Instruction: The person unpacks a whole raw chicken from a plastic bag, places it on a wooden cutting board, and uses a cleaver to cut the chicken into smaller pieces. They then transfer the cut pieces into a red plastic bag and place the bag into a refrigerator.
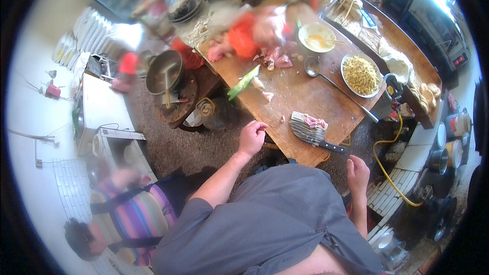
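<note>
My left hand point(253, 137) hovers just off the near-left edge of the wooden table point(294, 88), its fingers curled with nothing visible in them. Low beside the near-right corner hangs my right hand point(358, 175), thumb and forefinger slightly apart, holding nothing that shows. Between them a cleaver point(303, 131) lies flat on the table, its black handle towards my right hand. Pieces of raw meat point(315, 122) rest on its blade. Further left lie a green vegetable stalk point(243, 82), a piece of ginger-like root point(257, 83) and a meat scrap point(268, 96).
A ladle point(313, 66), a bowl with chopsticks point(316, 37) and a bowl of noodle-like food point(360, 74) stand on the table's right side. A wok point(164, 71) and a gas cylinder point(219, 112) are left. A yellow hose point(382, 168) runs right. Another person point(133, 217) is at lower left.
</note>
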Tool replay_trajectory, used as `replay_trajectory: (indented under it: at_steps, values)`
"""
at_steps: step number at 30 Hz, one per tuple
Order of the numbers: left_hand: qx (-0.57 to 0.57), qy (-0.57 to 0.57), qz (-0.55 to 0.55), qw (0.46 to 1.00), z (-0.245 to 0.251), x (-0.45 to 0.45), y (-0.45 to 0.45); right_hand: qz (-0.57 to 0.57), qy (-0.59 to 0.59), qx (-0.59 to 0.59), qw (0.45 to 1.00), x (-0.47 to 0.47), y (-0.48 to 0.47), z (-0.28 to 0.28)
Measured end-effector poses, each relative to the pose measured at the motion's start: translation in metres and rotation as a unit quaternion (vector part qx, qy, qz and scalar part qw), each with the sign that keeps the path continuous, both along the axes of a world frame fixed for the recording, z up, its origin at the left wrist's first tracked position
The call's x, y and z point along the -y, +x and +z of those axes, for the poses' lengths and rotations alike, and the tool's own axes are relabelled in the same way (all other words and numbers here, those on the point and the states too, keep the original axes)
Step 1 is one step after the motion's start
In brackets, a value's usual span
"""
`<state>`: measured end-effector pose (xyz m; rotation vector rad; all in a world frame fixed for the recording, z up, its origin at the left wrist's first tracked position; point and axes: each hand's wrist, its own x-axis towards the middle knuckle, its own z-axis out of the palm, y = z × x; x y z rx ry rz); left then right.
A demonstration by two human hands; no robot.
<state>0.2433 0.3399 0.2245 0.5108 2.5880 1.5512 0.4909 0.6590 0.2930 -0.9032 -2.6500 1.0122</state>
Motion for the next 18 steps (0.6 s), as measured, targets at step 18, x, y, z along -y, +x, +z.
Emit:
replay_trajectory:
  at_steps: [18]
  values:
    - [-0.127,-0.122,-0.014,0.984,-0.014,0.018,-0.070,0.024,0.040,0.075,0.996,0.018,0.016,-0.010]
